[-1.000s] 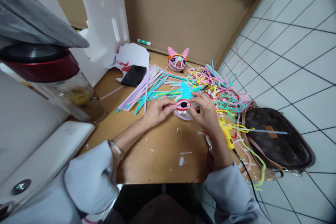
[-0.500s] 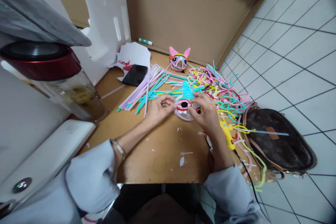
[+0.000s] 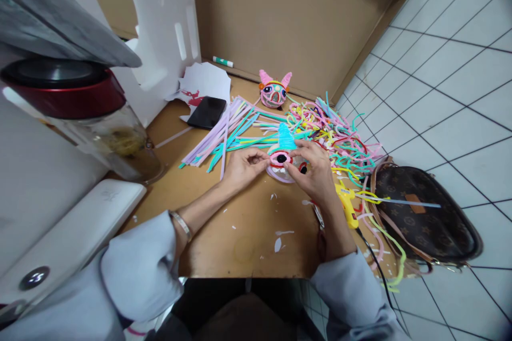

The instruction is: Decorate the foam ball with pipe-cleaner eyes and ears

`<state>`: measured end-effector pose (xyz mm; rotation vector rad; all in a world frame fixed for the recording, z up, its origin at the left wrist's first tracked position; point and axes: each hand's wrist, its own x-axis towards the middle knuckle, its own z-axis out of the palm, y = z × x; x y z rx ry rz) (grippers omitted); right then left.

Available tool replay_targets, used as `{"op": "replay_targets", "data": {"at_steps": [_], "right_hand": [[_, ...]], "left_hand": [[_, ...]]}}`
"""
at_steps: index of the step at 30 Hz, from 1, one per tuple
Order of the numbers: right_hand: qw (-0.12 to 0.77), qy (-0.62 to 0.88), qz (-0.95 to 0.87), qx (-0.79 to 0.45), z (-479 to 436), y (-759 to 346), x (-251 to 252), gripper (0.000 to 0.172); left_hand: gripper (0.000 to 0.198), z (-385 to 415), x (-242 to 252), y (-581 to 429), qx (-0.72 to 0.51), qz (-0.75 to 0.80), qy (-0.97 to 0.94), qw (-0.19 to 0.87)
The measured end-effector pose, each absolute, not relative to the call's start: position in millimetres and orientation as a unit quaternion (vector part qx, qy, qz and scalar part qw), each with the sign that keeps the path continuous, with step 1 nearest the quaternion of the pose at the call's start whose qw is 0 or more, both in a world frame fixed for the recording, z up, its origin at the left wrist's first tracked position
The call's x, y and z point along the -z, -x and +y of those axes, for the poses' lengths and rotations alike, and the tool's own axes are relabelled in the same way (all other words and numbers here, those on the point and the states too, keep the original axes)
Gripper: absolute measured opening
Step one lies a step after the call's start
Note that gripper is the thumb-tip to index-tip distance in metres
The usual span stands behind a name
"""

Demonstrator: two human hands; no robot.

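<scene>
"Changing what?"
"The fuzzy pink, black-centred oval eye [image 3: 281, 159]: its left end now looks tucked; shaping seems further along."
"Grip?"
"Left hand [image 3: 245, 167] and right hand [image 3: 316, 168] pinch its edges, above the brown table [image 3: 240, 256]."

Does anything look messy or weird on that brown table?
Yes, a bit messy: small white scraps are scattered across the brown tabletop, and the multicoloured heap of thin craft stems is tangled, unlike the straighter lilac-and-teal bundle beside it.
</scene>
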<state>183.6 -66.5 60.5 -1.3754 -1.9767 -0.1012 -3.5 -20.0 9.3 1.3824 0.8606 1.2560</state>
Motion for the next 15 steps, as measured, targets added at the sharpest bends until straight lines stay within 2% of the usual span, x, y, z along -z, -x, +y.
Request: {"op": "replay_targets", "data": {"at_steps": [10,15], "right_hand": [[0.363,0.528,-0.767,0.025,-63.7,-185.3,-56.2,0.029],[0.349,0.526,-0.775,0.031,-63.9,-186.4,-57.1,0.024]], "left_hand": [[0.024,-19.7,-8.0,3.1,-0.521,0.358,-0.583,0.511],[0.026,-18.9,-7.3,3.2,-0.525,0.357,-0.577,0.514]]}}
